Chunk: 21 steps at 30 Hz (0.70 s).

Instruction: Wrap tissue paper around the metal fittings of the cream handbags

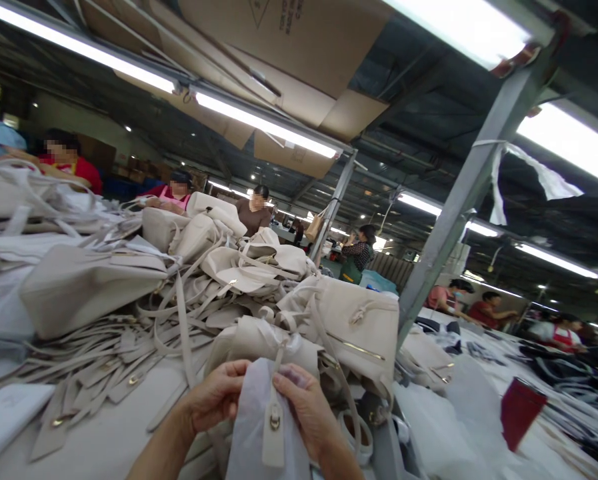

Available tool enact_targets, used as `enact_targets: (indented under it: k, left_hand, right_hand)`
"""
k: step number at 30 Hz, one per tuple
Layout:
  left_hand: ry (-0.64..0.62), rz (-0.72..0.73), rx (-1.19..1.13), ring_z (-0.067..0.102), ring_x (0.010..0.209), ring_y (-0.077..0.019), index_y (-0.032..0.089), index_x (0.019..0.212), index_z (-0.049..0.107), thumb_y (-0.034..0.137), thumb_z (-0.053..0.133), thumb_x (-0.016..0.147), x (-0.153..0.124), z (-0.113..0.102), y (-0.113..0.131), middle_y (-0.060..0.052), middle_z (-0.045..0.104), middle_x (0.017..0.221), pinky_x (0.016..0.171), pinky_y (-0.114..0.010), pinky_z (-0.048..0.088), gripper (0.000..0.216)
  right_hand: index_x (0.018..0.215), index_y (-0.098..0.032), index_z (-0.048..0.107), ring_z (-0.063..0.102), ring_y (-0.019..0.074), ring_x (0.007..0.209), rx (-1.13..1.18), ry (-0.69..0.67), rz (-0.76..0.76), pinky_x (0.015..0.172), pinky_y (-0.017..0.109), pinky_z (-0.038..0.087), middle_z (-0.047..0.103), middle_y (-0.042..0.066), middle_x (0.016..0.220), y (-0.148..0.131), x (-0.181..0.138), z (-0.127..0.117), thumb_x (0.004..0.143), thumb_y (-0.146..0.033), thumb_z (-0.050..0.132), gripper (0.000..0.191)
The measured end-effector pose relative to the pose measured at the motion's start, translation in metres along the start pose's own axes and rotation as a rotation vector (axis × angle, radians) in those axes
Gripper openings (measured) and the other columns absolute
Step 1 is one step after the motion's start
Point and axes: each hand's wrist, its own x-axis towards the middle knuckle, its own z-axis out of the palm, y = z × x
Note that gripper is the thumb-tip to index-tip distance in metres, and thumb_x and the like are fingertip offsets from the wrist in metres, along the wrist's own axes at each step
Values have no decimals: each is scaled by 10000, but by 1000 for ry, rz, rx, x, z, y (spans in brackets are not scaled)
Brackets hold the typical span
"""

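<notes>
My left hand (pixel 216 397) and my right hand (pixel 303 407) both grip a piece of thin white wrapping (pixel 251 427) held in front of me. A cream leather tab (pixel 273 420) with a small gold clasp hangs down over the wrapping between my hands. Fingers of both hands are curled round the wrapping's upper edge. Just behind them lies a cream handbag (pixel 261 340) partly covered in the same wrapping, and to its right a cream handbag (pixel 359 320) with a gold zip.
A heap of cream handbags (pixel 89 283) and loose cream straps (pixel 123 360) covers the table on the left. A grey metal post (pixel 459 200) rises at right. A dark red cup (pixel 521 410) stands at right. Several people work at tables behind.
</notes>
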Motion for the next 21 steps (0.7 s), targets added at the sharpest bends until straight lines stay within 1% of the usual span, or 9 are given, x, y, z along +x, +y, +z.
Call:
enact_targets:
  k: [2,4,8,12,13,15,17,19,21]
  left_hand:
    - [-8,-18,25,586,518,-100,132,793,748,223,817,602,3,4,-6,-25,684,632,552,-205,470,223]
    - [-1,-38,50,628,602,-142,120,718,749,249,831,572,7,10,-13,-52,700,636,647,-246,501,211]
    - [68,-30,97,587,561,-142,113,652,743,307,838,547,14,17,-24,-50,682,581,575,-235,445,241]
    - [92,-12,151,526,511,-111,99,669,742,294,832,534,13,18,-22,-36,670,581,524,-223,376,254]
    - [104,-4,140,516,504,-105,100,662,737,284,835,520,12,19,-21,-29,663,576,520,-221,368,253]
    - [118,6,89,505,493,-97,107,631,718,268,844,493,11,23,-18,-15,647,558,513,-218,360,247]
    - [111,-1,34,494,473,-92,116,606,698,258,851,474,10,28,-18,-4,632,535,500,-217,355,247]
    - [98,-17,-1,488,460,-88,120,617,696,264,854,473,9,32,-18,-2,633,534,490,-218,357,258]
    - [94,-30,-9,501,472,-88,116,655,709,261,853,474,8,36,-19,-9,651,561,496,-215,367,273]
  right_hand:
    - [723,-163,664,478,92,521,-54,13,-11,534,215,382,602,-47,594,0,0,0,616,-380,823,290]
    - [719,-163,666,461,93,505,-113,24,-18,520,218,362,593,-49,577,2,0,-1,609,-405,817,306]
    - [703,-163,673,471,106,521,-237,53,-44,529,226,346,605,-39,575,5,2,-3,618,-407,790,284]
    - [680,-174,660,488,118,551,-319,112,-84,535,229,353,601,-40,579,4,0,-3,652,-358,761,211]
    - [708,-177,664,505,123,568,-306,124,-83,545,231,367,611,-37,599,4,-2,-3,657,-360,765,214]
    - [854,-190,682,575,149,652,-210,105,-62,607,248,424,665,-16,703,7,-10,-5,677,-388,772,280]
    - [1021,-209,662,638,189,781,-45,21,-38,711,296,478,713,19,856,14,-21,-8,689,-434,776,417]
    - [1068,-214,647,662,218,849,88,-62,-44,789,344,497,729,40,934,28,-34,-13,614,-447,833,543]
    - [1011,-211,667,677,230,816,138,-52,-21,770,364,518,742,41,903,48,-46,-18,504,-412,897,592]
